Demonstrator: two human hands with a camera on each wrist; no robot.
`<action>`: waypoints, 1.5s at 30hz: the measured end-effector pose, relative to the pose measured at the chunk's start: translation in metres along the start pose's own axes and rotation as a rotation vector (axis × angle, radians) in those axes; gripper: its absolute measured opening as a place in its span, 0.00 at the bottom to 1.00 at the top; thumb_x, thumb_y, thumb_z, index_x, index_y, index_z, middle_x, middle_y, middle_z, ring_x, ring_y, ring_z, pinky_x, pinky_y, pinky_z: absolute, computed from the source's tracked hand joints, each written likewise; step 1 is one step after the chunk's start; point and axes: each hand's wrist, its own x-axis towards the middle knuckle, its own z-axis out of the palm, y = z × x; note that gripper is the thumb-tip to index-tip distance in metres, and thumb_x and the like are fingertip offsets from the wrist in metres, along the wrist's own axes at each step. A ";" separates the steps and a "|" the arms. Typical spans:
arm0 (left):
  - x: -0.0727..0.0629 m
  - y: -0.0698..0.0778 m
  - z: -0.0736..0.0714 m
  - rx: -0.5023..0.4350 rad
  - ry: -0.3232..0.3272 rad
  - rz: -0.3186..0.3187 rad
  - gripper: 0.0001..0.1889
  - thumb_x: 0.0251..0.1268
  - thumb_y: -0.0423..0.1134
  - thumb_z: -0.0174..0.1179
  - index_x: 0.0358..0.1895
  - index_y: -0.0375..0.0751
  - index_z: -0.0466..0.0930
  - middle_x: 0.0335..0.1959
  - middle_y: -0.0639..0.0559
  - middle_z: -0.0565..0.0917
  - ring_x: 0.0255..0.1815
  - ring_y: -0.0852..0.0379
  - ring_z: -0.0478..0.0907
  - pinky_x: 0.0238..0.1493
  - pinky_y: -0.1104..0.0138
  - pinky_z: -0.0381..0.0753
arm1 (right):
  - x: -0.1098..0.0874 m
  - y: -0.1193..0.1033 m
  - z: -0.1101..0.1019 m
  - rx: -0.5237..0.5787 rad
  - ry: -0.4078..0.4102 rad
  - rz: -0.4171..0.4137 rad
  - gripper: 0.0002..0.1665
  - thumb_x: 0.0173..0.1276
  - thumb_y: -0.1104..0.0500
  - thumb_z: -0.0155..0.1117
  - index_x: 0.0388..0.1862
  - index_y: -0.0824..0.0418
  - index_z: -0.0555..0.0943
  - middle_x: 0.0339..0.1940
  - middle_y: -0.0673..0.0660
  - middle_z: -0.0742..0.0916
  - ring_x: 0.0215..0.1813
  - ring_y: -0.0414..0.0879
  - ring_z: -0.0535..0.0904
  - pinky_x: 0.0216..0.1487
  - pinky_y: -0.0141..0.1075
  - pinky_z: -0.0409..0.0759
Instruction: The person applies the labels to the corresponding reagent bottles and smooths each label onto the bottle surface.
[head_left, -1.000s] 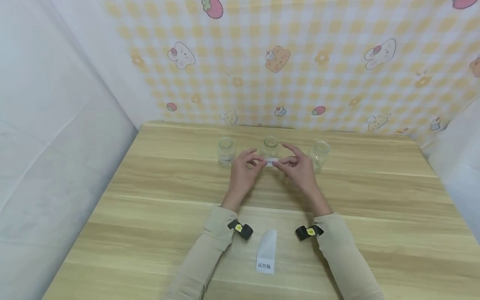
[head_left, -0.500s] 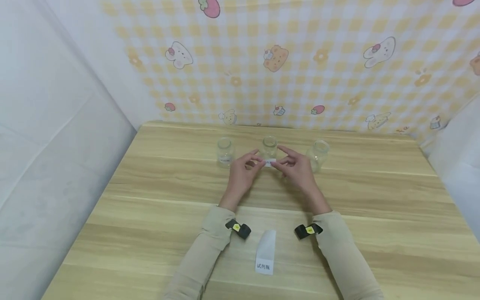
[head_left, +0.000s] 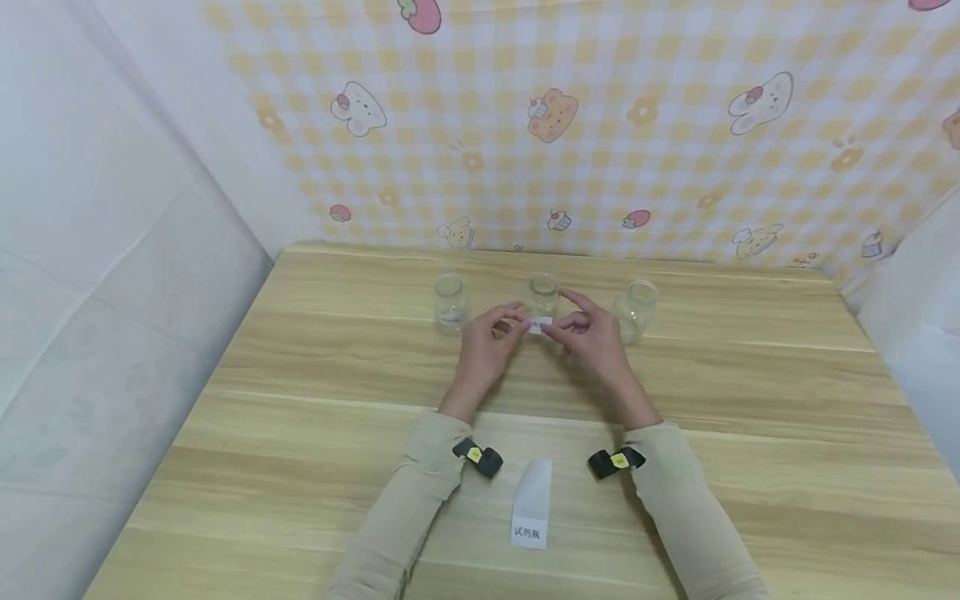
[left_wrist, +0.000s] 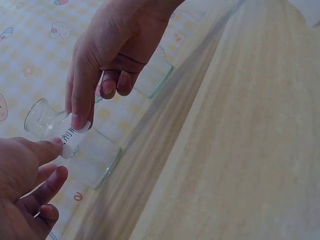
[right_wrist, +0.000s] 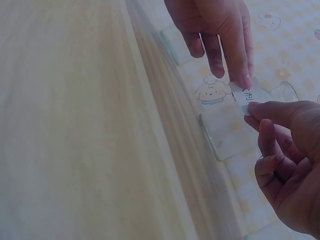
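Head view: L hand & R hand pinch opp. ends of small white rectangular paper-like label, in front of middle clear round glass jar, contact unclear; uneven pull might skew/crease it.

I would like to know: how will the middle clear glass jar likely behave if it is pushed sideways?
The middle clear glass jar is probably fragile, given its transparent, glass-like walls. It may slide before tipping, since it stands upright and its body looks wider than its neck. Knocked over, it might roll, because its rim looks round.
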 end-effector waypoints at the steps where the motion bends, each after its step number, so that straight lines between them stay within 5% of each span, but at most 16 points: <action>1: 0.000 0.000 0.000 0.004 0.001 0.003 0.05 0.71 0.39 0.68 0.43 0.41 0.86 0.64 0.46 0.84 0.41 0.52 0.85 0.47 0.63 0.85 | 0.000 0.000 0.000 -0.007 0.000 -0.001 0.38 0.66 0.62 0.77 0.73 0.63 0.74 0.33 0.63 0.91 0.22 0.55 0.82 0.21 0.33 0.78; 15: 0.003 0.006 -0.001 0.034 -0.006 -0.010 0.06 0.71 0.40 0.68 0.43 0.42 0.87 0.65 0.46 0.83 0.43 0.51 0.86 0.49 0.61 0.84 | 0.002 -0.001 -0.003 -0.019 -0.014 0.003 0.37 0.67 0.62 0.76 0.73 0.61 0.74 0.35 0.64 0.91 0.24 0.60 0.82 0.21 0.31 0.76; 45: 0.002 0.001 -0.001 0.038 -0.049 -0.044 0.03 0.71 0.39 0.67 0.42 0.44 0.86 0.68 0.51 0.80 0.42 0.52 0.86 0.49 0.60 0.83 | 0.001 -0.001 -0.005 -0.043 -0.045 0.018 0.40 0.67 0.63 0.76 0.75 0.61 0.71 0.34 0.62 0.92 0.23 0.55 0.82 0.22 0.31 0.77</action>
